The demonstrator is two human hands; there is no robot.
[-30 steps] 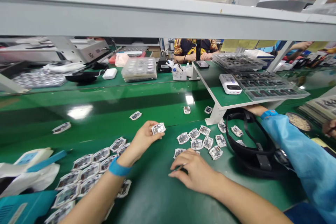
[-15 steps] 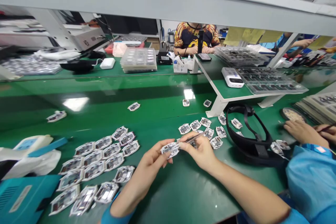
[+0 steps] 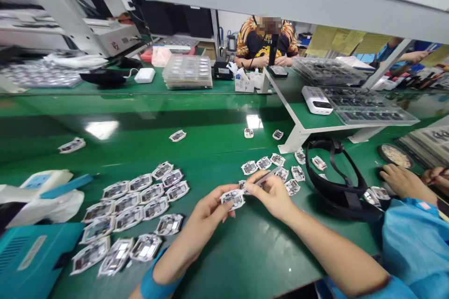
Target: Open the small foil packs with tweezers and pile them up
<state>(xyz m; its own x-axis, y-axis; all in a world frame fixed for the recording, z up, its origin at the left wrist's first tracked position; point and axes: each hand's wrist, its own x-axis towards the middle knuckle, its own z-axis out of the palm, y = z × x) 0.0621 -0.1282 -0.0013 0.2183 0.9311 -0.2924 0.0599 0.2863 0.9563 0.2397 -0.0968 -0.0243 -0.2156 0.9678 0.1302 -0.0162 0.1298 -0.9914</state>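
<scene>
Between the thumb and fingers of my left hand (image 3: 209, 212) is a small white-framed electronic housing (image 3: 233, 199) with parts inside. My right hand (image 3: 269, 195) is closed around metal tweezers (image 3: 269, 175), whose tips come down at the housing's right end. Whether the tips pinch anything is too small to tell. To the left, similar housings (image 3: 126, 200) lie in slanting rows on the green table (image 3: 242, 252). Beyond my right hand is another group of such housings (image 3: 249, 167), partly hidden by that hand.
A black headband device (image 3: 345, 203) lies right of my right arm. Further right, a co-worker's hand (image 3: 403, 180) rests near a round dish (image 3: 396, 155). A raised green shelf (image 3: 298, 107) carries a white power bank (image 3: 317, 100). At lower left sits a teal box (image 3: 38, 257).
The view has shifted slightly. Both hands stay together at the housing, and the tweezers now show more of their flat side and point up more steeply.
</scene>
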